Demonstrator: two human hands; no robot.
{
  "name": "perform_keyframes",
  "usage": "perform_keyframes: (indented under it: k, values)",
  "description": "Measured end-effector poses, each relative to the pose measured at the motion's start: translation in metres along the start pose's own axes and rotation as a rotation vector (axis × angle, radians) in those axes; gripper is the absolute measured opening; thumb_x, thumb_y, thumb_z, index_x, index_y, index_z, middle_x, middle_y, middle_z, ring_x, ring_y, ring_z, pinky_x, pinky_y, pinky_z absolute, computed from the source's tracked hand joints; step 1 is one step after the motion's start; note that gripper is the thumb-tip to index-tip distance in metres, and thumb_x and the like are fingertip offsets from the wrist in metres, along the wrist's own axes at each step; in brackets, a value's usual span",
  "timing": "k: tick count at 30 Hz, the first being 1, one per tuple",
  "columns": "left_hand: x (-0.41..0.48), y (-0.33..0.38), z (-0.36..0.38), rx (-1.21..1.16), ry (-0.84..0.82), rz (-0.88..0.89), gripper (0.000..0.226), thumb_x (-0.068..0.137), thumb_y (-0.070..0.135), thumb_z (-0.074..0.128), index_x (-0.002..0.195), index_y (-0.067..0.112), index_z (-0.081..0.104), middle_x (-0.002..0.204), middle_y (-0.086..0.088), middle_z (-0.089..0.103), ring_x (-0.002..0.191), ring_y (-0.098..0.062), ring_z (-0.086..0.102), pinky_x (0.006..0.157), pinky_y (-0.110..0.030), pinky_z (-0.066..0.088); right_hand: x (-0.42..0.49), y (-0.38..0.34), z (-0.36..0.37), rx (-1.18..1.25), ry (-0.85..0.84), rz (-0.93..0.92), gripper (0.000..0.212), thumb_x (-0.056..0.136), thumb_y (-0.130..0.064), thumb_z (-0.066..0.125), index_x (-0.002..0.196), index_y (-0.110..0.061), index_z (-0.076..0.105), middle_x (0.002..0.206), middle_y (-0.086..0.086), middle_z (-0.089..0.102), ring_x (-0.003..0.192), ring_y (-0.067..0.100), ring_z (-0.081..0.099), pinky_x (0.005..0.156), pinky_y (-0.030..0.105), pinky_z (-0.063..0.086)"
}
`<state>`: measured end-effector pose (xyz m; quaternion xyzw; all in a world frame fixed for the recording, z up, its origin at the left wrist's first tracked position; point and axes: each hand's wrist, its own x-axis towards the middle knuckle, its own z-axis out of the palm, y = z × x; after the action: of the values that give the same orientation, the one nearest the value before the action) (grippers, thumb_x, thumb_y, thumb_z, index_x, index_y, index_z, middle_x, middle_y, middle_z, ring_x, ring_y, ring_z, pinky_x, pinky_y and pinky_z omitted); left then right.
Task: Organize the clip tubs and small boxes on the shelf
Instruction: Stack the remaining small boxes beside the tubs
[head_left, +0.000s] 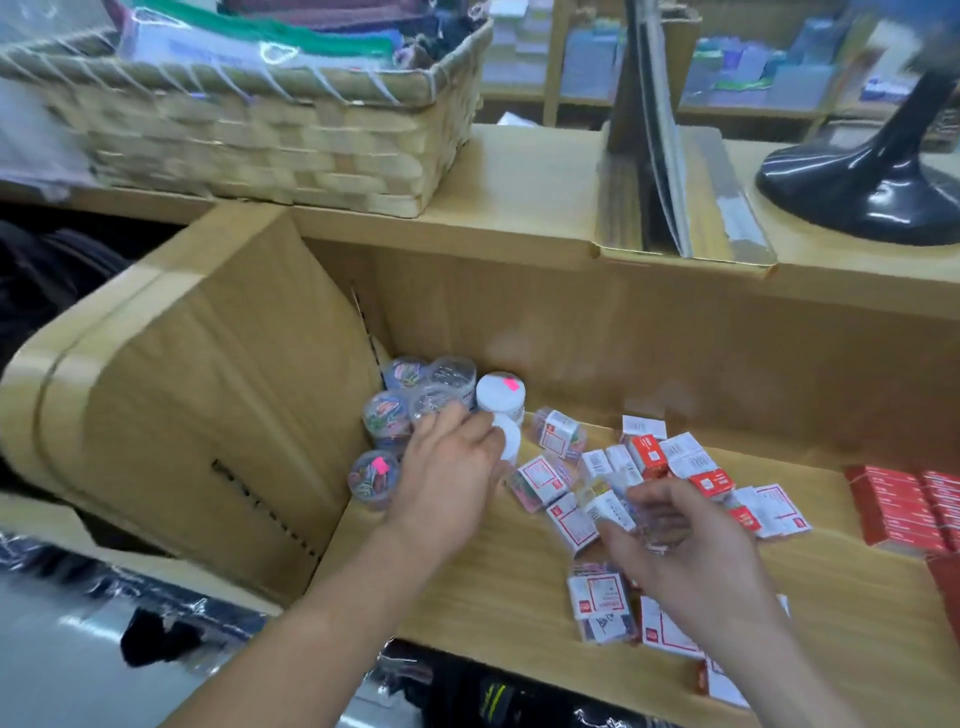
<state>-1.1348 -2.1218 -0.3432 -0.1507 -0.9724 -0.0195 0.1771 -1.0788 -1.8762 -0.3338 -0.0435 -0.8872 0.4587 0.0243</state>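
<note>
Several clear round tubs of coloured clips (410, 400) stand packed in the shelf's left corner beside a cardboard wall. One white-lidded tub (500, 392) stands behind them. My left hand (449, 478) grips another white-lidded tub (508, 441) right next to that cluster. Small clear and red-white boxes (649, 462) lie scattered over the wooden shelf (493, 566). My right hand (691, 551) hovers over this pile, fingers curled round a small clear box (631, 506). More small boxes (602, 605) lie near the shelf's front edge.
Stacked red boxes (893, 512) line the shelf's right end. A large cardboard box (197, 395) borders the left. On the ledge above sit a woven basket (270, 140), an upright cardboard holder (649, 130) and a black fan base (862, 192).
</note>
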Motion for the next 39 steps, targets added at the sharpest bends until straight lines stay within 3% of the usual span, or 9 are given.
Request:
perform_keyframes:
  k: [3,6,14,18,21,26,32,37,39]
  values:
    - [-0.007,-0.007,0.007,0.025,0.061,-0.009,0.017,0.08,0.031,0.081,0.081,0.022,0.067,0.093,0.01,0.066,0.087,-0.021,0.05,0.071,-0.035,0.037,0.005,-0.001,-0.001,-0.012,-0.002,-0.008,0.03,0.067,-0.037,0.089,0.086,-0.037,0.065,0.09,-0.03,0.066,0.084,-0.006,0.062,0.074,0.026,0.052]
    - [-0.013,-0.008,0.011,0.005,0.13,0.01,0.019,0.075,0.016,0.083,0.082,0.021,0.066,0.105,0.007,0.067,0.089,-0.023,0.052,0.073,-0.035,0.036,0.007,-0.002,0.0,-0.001,-0.007,-0.019,0.03,0.068,-0.034,0.09,0.086,-0.037,0.066,0.091,-0.032,0.065,0.087,-0.006,0.062,0.07,0.016,0.049]
    - [-0.025,-0.011,0.002,-0.106,0.15,-0.06,0.011,0.093,0.023,0.069,0.099,0.013,0.071,0.135,-0.005,0.06,0.139,-0.034,0.043,0.114,-0.053,0.032,0.018,-0.014,0.008,-0.001,-0.041,-0.085,0.03,0.068,-0.036,0.089,0.089,-0.038,0.066,0.086,-0.02,0.069,0.086,-0.004,0.062,0.072,0.015,0.048]
    - [-0.033,0.008,-0.011,-0.322,0.145,-0.015,0.012,0.095,0.02,0.065,0.104,0.015,0.07,0.134,-0.003,0.06,0.132,-0.028,0.049,0.109,-0.042,0.041,0.027,-0.014,0.0,0.004,0.024,-0.066,0.03,0.068,-0.038,0.088,0.089,-0.038,0.066,0.087,-0.019,0.069,0.079,-0.001,0.063,0.07,0.029,0.052]
    - [-0.034,0.032,-0.007,-0.464,-0.051,0.015,0.023,0.094,0.028,0.058,0.114,0.024,0.067,0.13,0.006,0.058,0.118,-0.021,0.055,0.085,-0.042,0.054,0.028,-0.001,-0.009,0.013,0.063,-0.03,0.029,0.069,-0.035,0.089,0.086,-0.038,0.065,0.086,-0.022,0.067,0.077,0.003,0.063,0.07,0.028,0.052]
    - [-0.019,0.06,0.017,-0.331,-0.387,0.022,0.061,0.097,0.042,0.053,0.153,0.026,0.035,0.164,-0.001,0.028,0.152,-0.027,0.021,0.123,-0.043,0.026,0.019,0.014,-0.016,0.006,0.083,-0.031,0.03,0.068,-0.036,0.09,0.086,-0.039,0.066,0.089,-0.026,0.066,0.076,0.006,0.064,0.068,0.023,0.051]
    - [-0.034,0.07,0.034,-0.251,-0.282,0.07,0.053,0.093,0.051,0.043,0.137,0.026,0.06,0.145,-0.002,0.058,0.138,-0.031,0.05,0.11,-0.046,0.045,0.013,0.015,-0.021,0.081,0.093,-0.033,0.041,0.068,-0.024,0.091,0.094,-0.038,0.064,0.086,-0.027,0.067,0.072,0.007,0.065,0.065,0.022,0.055]
    - [-0.007,0.071,0.019,-0.39,-0.201,-0.003,0.032,0.093,0.03,0.053,0.123,0.024,0.063,0.14,-0.002,0.055,0.121,-0.027,0.058,0.09,-0.038,0.055,0.013,0.018,-0.021,0.092,0.112,-0.025,0.057,0.064,-0.036,0.09,0.108,-0.05,0.056,0.099,-0.025,0.064,0.083,0.01,0.068,0.079,0.041,0.057]
    - [0.023,0.067,0.02,-0.286,-0.271,-0.01,0.052,0.085,0.017,0.063,0.136,0.022,0.052,0.151,-0.004,0.042,0.131,-0.027,0.05,0.087,-0.04,0.056,0.013,0.018,-0.021,0.084,0.112,-0.02,0.063,0.064,-0.049,0.083,0.119,-0.049,0.055,0.101,-0.02,0.062,0.088,0.012,0.067,0.08,0.044,0.057]
